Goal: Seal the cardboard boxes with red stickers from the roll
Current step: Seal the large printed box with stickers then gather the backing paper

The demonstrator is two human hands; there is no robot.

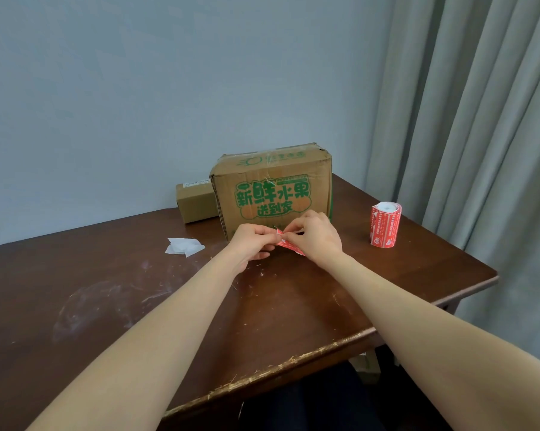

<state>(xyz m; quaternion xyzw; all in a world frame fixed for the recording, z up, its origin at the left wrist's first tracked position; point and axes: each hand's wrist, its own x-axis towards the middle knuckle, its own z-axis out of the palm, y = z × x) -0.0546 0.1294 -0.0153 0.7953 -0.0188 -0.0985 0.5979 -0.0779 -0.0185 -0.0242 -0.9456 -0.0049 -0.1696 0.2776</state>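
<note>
A big cardboard box (pixel 271 185) with green print stands at the back of the brown table (pixel 107 293). A smaller plain cardboard box (pixel 195 202) lies behind it on the left. Just in front of the big box, both my hands hold one red sticker (pixel 285 244) above the table. My left hand (pixel 253 242) pinches its upper end. My right hand (pixel 313 236) pinches it from the right, and most of the strip is hidden under that hand. The roll of red stickers (pixel 385 224) stands upright to the right, apart from my hands.
Scraps of white backing paper (pixel 184 246) lie on the table left of my hands. A grey curtain (pixel 467 119) hangs close behind the table's right corner. The table's near edge (pixel 293 365) is chipped.
</note>
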